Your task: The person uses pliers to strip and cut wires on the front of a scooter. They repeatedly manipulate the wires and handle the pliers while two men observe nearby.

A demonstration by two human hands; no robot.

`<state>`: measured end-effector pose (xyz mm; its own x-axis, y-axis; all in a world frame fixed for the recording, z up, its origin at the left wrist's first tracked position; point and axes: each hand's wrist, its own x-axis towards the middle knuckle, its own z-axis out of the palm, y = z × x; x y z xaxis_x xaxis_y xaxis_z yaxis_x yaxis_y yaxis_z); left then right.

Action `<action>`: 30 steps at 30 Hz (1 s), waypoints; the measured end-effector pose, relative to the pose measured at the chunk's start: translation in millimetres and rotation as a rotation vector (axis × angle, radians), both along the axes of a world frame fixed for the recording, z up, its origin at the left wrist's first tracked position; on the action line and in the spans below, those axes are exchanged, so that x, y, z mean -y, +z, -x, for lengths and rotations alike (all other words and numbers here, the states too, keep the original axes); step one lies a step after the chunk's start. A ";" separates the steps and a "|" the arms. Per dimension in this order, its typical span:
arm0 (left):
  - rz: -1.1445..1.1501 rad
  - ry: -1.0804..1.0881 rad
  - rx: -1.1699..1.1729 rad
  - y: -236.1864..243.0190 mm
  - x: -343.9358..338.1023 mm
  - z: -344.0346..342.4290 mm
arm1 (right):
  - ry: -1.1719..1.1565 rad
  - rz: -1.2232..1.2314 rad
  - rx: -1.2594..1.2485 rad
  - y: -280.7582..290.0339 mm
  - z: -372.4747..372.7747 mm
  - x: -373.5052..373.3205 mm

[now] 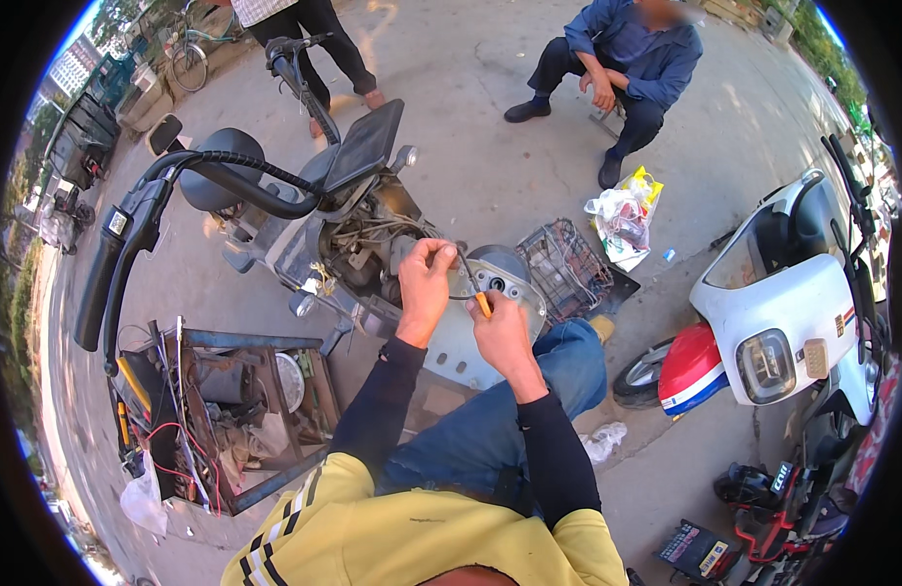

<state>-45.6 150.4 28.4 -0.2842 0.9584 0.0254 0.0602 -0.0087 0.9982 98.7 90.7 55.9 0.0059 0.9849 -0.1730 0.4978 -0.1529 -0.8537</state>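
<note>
My left hand (424, 286) is closed in a pinch, with thumb and fingertip at the end of a thin dark piece, perhaps a cable (462, 256). My right hand (502, 335) grips a small tool with an orange handle (483, 304); its working end is too small to make out. Both hands are close together above the footboard (461, 365) of a partly stripped electric scooter (346, 200). Exposed wires (358, 232) show in its open front, left of my hands. Just beyond my right hand is a round grey metal part (498, 282).
A metal frame box (266, 500) with scrap parts stands at lower left. Past my hands lie a wire basket (566, 266) and a plastic bag (624, 223). A white scooter (778, 303) is on the right. One person (622, 59) sits opposite; another (309, 44) stands at far left.
</note>
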 end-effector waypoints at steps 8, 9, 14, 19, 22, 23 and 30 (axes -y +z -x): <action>-0.007 0.024 0.229 -7.7 1.6 -2.5 | -0.046 0.575 -0.902 -6.4 -0.6 3.5; -0.003 0.024 0.267 -9.5 2.2 -1.6 | -0.036 0.603 -0.978 -5.7 -0.3 4.2; 0.024 -0.019 0.444 -9.6 2.4 1.0 | 0.019 0.725 -1.329 -10.0 -1.6 7.3; 0.087 -0.160 0.681 -12.8 2.6 16.4 | 0.094 0.824 -1.524 -14.5 -6.0 10.4; 0.062 -0.208 0.660 -16.3 3.2 23.7 | 0.100 0.818 -1.462 -14.7 -8.4 10.9; 0.040 -0.210 0.629 -15.6 3.6 24.1 | 0.095 0.807 -1.419 -14.2 -8.4 10.8; -0.044 -0.186 0.311 7.8 1.1 13.2 | 0.010 0.489 -0.832 -9.6 -8.4 6.5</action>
<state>-58.8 149.3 36.3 -0.1055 0.9944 0.0072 -0.2528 -0.0338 0.9669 107.1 84.2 46.4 -0.3121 0.8022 -0.5090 -0.2343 -0.5842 -0.7770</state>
